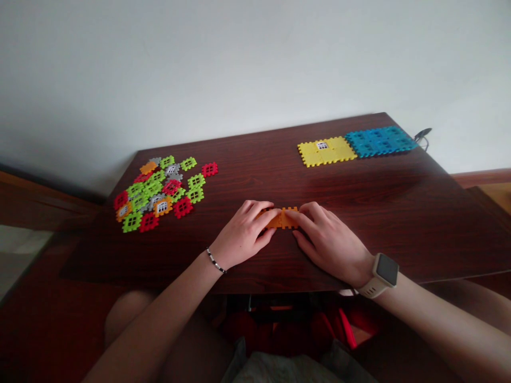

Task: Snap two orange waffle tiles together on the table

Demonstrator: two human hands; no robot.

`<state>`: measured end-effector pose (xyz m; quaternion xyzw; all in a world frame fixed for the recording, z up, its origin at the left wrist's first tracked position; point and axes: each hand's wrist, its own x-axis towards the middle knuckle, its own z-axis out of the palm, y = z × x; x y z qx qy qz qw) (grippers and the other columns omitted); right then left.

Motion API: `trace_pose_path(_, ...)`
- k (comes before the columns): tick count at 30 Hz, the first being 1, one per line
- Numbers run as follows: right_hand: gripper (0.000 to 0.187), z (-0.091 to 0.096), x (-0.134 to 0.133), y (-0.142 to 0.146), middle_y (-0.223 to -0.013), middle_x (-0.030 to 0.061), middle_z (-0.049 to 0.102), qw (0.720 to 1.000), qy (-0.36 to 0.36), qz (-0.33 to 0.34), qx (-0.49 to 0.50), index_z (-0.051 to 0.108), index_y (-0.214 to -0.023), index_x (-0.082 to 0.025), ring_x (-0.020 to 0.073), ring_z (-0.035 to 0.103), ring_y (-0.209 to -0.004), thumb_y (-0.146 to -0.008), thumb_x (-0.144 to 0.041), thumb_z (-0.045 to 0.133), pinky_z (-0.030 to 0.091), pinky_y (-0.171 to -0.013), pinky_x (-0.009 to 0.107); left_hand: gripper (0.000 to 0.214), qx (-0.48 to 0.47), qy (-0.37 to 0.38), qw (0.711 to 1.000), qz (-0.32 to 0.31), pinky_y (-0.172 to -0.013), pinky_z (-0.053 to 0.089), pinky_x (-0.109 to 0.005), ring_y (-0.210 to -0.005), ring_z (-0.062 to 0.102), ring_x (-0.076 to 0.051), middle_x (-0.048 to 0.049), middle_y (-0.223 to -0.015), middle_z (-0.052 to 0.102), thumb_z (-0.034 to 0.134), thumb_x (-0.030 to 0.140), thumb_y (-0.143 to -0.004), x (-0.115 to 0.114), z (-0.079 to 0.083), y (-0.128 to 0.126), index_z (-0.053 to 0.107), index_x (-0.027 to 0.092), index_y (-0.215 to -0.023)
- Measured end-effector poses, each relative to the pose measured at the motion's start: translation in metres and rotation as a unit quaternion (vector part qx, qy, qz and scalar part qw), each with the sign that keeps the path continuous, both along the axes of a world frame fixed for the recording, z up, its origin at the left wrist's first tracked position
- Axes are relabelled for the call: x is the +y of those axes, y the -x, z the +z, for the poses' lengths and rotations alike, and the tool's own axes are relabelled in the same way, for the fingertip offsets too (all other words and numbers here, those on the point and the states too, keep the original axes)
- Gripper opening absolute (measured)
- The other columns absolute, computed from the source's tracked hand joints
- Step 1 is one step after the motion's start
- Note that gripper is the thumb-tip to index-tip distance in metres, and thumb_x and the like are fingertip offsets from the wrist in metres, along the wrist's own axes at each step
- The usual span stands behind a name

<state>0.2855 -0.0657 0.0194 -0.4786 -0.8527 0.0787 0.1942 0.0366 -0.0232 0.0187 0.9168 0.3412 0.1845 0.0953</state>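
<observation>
Two orange interlocking tiles (pixel 282 218) lie side by side on the table in front of me, their toothed edges meeting. My left hand (pixel 249 229) has its fingers closed around the left tile and covers part of it. On the right tile, my right hand (pixel 323 234) grips the far and right edges with thumb and fingers. Whether the teeth are fully pressed together I cannot tell.
Several loose green, red, grey and orange tiles (pixel 155 189) lie in a pile at the left. Toward the back right, a joined yellow panel (pixel 333 154) touches a blue panel (pixel 379 141). The dark wooden table (pixel 247 159) backs onto a wall; a cable (pixel 422 135) shows past its right edge.
</observation>
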Motion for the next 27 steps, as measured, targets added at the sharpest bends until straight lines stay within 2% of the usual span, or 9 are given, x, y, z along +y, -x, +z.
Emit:
trace_pose_path(13, 0.034, -0.0012, 0.0003, 0.0001, -0.119, 0.0135, 0.060, 1.000, -0.004, 0.000, 0.006, 0.060, -0.137, -0.021, 0.0292, 0.064, -0.104, -0.104, -0.021, 0.052, 0.059, -0.093, 0.048, 0.043, 0.001, 0.002, 1.000, 0.000, -0.115, 0.053, -0.054, -0.129, 0.056, -0.030, -0.0110, -0.144, 0.061, 0.061, 0.018, -0.104, -0.0001, -0.0006, -0.0003, 0.057, 0.023, -0.146)
trace_pose_path(27, 0.036, -0.0001, -0.0001, 0.0004, -0.121, 0.0157, 0.061, 1.000, -0.001, 0.001, -0.007, 0.059, -0.141, -0.016, 0.0307, 0.063, -0.106, -0.105, -0.022, 0.052, 0.059, -0.093, 0.049, 0.044, 0.010, 0.008, 1.000, 0.001, -0.115, 0.052, -0.055, -0.130, 0.056, -0.031, -0.0118, -0.145, 0.060, 0.060, 0.018, -0.104, 0.0000, 0.0000, 0.0006, 0.056, 0.023, -0.147)
